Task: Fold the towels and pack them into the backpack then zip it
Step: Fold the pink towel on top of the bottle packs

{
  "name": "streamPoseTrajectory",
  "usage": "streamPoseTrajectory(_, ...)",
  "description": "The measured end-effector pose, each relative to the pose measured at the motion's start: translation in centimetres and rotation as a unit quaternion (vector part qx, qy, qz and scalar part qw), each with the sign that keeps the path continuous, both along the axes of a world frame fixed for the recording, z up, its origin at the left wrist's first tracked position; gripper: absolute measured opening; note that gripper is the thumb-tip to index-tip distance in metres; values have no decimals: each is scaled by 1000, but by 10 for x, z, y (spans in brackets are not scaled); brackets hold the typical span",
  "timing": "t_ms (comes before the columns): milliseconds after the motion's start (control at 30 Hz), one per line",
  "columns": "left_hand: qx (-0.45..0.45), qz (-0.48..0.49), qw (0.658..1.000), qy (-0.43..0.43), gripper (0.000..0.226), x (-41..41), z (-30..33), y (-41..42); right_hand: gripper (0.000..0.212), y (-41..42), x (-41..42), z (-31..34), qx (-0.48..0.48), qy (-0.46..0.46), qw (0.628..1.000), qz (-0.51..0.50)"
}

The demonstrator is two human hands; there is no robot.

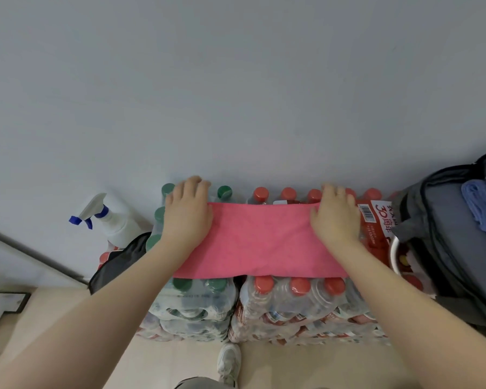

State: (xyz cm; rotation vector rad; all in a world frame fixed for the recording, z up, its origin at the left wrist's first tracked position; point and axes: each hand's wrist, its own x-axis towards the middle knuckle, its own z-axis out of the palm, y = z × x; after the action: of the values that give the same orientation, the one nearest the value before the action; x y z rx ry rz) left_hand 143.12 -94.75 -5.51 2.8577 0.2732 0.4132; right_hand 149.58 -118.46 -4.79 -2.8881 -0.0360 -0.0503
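Pink soft cloth towel lies half-folded; left hand & right hand press flat, fingers straight. Next: fold again.

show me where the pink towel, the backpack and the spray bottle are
pink towel (pixel 260 242), head view, middle of the flat cloth.
backpack (pixel 443 220), head view, grey panel inside the open zip.
spray bottle (pixel 118 224), head view, white body below the trigger.

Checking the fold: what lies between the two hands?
In the head view, only the pink towel spans between left hand and right hand.
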Motion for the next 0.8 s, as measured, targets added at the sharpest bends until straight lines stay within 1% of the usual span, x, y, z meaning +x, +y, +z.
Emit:
streamPoseTrajectory(33, 23, -50, 998, -32, 38, 0, -1, -6, 43, 10, -8, 3, -1, -33, 998, 50)
streamPoseTrajectory(67, 35, -108, 993, -42, 43, -1, -4, -12, 46, 23, -17, 4, 19, -50, 991, 119)
streamPoseTrajectory(100, 23, -161, 987, 3, 52, -2, -6, -20, 48, 37, -25, 4, 38, -43, 979, 194)
streamPoseTrajectory(133, 2, -199, 979, 50, 62, -5, -9, -28, 51, 50, -34, 2, 46, -16, 966, 255)
streamPoseTrajectory(167, -15, -214, 972, 101, 71, -9, -13, -32, 53, 60, -41, -3, 42, 22, 956, 291)
streamPoseTrajectory(200, -17, -212, 968, 134, 78, -13, -20, -33, 54, 66, -46, -10, 24, 55, 950, 307)
streamPoseTrajectory(233, 6, -197, 968, 155, 84, -16, -26, -32, 54, 66, -47, -17, -5, 74, 948, 311)
streamPoseTrajectory(300, 40, -165, 970, 171, 92, -19, -33, -26, 56, 55, -42, -26, -55, 81, 950, 297)
streamPoseTrajectory(467, 38, -103, 976, 190, 99, -22, -26, -18, 61, 2, -28, -29, -91, 98, 971, 201)
streamPoseTrajectory(600, 43, -72, 976, 201, 108, -30, -22, -7, 63, -29, -29, -29, -74, 112, 985, 111)
streamPoseTrajectory(667, 58, -75, 974, 204, 113, -30, -20, -8, 67, -29, -30, -27, -37, 125, 987, 96)
streamPoseTrajectory(733, 81, -92, 973, 195, 120, -27, -18, -12, 70, -24, -31, -22, 53, 154, 985, 56)
streamPoseTrajectory(800, 67, -135, 971, 183, 121, -23, -16, -19, 65, -21, -31, -16, 134, 151, 979, -5)
